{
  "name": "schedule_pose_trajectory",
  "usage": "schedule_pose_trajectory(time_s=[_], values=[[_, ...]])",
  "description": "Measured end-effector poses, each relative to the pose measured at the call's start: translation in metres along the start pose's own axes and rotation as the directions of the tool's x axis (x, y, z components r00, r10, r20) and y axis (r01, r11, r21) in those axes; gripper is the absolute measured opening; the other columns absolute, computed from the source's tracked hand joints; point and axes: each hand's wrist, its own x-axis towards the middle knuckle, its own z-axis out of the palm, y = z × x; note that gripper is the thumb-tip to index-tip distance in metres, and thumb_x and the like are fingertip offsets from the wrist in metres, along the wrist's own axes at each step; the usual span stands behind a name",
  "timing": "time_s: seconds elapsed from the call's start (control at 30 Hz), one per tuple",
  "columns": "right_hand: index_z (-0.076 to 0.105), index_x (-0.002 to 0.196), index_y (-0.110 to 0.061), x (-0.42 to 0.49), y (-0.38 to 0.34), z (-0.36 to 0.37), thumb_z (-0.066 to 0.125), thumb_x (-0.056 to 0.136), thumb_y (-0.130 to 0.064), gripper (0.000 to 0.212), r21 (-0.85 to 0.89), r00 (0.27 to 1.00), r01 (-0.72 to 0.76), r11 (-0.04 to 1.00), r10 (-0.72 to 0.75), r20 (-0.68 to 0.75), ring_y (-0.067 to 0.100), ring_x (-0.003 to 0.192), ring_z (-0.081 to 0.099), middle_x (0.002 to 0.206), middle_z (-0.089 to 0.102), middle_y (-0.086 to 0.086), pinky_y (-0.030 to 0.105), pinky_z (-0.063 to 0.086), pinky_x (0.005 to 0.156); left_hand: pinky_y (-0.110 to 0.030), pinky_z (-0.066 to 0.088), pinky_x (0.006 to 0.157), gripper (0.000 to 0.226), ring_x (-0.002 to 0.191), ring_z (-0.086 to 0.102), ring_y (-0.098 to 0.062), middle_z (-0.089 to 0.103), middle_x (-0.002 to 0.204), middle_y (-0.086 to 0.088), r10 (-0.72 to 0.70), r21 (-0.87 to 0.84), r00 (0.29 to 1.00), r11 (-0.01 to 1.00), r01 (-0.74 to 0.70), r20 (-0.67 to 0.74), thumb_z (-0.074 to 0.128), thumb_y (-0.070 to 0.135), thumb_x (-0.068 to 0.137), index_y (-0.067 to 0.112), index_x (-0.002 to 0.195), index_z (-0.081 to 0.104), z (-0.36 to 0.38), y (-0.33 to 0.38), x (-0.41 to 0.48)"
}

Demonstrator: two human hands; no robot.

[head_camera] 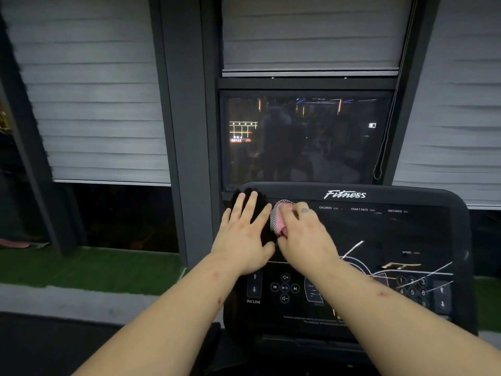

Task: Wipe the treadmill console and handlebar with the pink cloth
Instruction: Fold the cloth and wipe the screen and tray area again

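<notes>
The black treadmill console (379, 234) fills the lower right, marked "Fitness" along its top, with buttons and a number pad lower down. My left hand (244, 234) lies flat with spread fingers on the console's upper left corner. Just to its right, my right hand (303, 234) grips the bunched pink cloth (279, 215) and presses it against the upper left of the console face. Most of the cloth is hidden under my fingers. The handlebar is not in view.
A dark window (306, 139) with reflections stands right behind the console, framed by dark posts and grey blinds (95, 90). A pull cord (379, 164) hangs at the window's right. A strip of green turf (89, 267) runs along the floor at left.
</notes>
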Motion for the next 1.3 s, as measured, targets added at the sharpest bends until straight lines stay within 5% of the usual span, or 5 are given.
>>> schedule_pose_trajectory(time_s=[0.2,0.33,0.63,1.0,1.3], values=[[0.036,0.158,-0.023,-0.044,0.008,0.031,0.038,0.088,-0.033,0.071,0.025,0.990,0.143,0.989,-0.143,0.017,0.033,0.132,0.044,0.150,0.041,0.014,0.048,0.043,0.112,-0.043,-0.010,0.126,0.101,0.152,-0.034,-0.017,-0.030,0.168,0.006,0.041,-0.056,0.995,0.998,-0.036,0.089,0.062,0.035,0.090,0.036,0.165,-0.006,-0.009,-0.009,0.000],[0.048,0.152,-0.017,-0.064,0.015,0.051,0.072,0.076,-0.016,0.079,-0.073,0.959,0.277,0.958,-0.271,0.086,0.034,0.124,0.052,0.144,0.041,0.014,0.049,0.055,0.098,-0.035,-0.009,0.127,0.098,0.154,-0.027,-0.011,-0.028,0.169,0.008,0.019,-0.091,1.000,0.996,-0.017,0.023,0.057,0.019,0.091,0.031,0.166,-0.005,-0.010,-0.019,-0.006],[0.050,0.151,-0.010,0.008,-0.013,0.031,0.073,0.077,-0.005,0.078,-0.168,0.974,0.205,0.964,-0.218,-0.064,0.040,0.124,0.054,0.143,0.050,0.022,0.052,0.052,0.101,-0.051,-0.003,0.129,0.117,0.156,-0.026,-0.022,-0.032,0.167,0.001,-0.062,0.029,0.998,0.998,0.062,0.010,0.066,0.064,0.088,0.028,0.163,-0.016,0.020,-0.041,-0.041],[0.059,0.144,-0.006,-0.061,-0.006,0.059,0.058,0.074,-0.017,0.070,-0.236,0.952,0.296,0.926,-0.306,-0.006,0.029,0.112,0.045,0.138,0.059,0.017,0.045,0.060,0.090,-0.056,-0.001,0.128,0.132,0.157,-0.023,-0.026,-0.037,0.165,-0.003,-0.078,0.105,0.997,0.991,0.077,0.003,0.073,0.070,0.080,0.026,0.161,-0.022,0.029,-0.040,-0.043],[0.027,0.163,-0.015,-0.003,-0.022,0.030,0.056,0.092,-0.008,0.077,-0.134,0.973,0.229,0.964,-0.227,0.031,0.036,0.145,0.034,0.164,0.031,0.014,0.051,0.034,0.119,-0.055,0.000,0.128,0.135,0.158,-0.017,-0.026,-0.041,0.163,-0.001,-0.090,0.065,0.996,0.994,0.089,0.002,0.075,0.067,0.080,0.028,0.160,-0.025,0.032,-0.041,-0.043]])
